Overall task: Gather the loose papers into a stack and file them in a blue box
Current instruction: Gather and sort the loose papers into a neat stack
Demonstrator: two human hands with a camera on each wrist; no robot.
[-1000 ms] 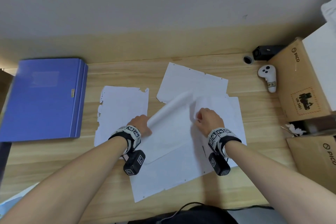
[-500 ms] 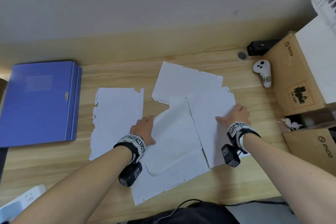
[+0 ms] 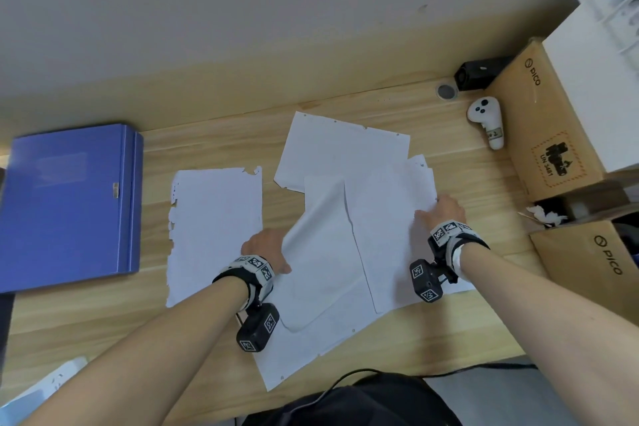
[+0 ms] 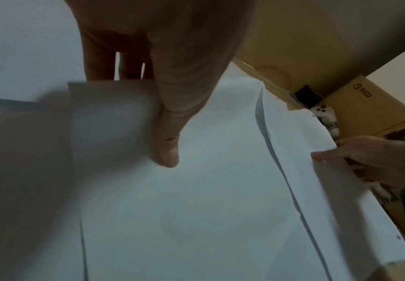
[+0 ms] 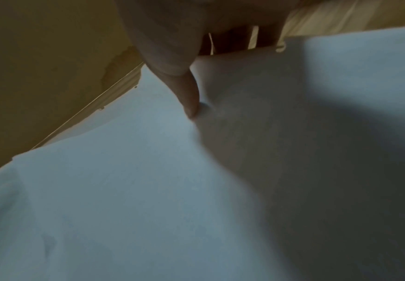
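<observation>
My left hand (image 3: 266, 249) pinches the centre white paper sheet (image 3: 325, 252) and my right hand (image 3: 446, 214) pinches the right sheet (image 3: 383, 218), to overlap them mid-frame.

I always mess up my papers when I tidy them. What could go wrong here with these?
The left hand pinches the edge of one sheet while the right hand pinches another; a hard pull could crease or tear them.

The torn sheet lies apart on the left and might get left out of the stack.

The bottom sheet sits near the desk's front edge, so it could slide off.
</observation>
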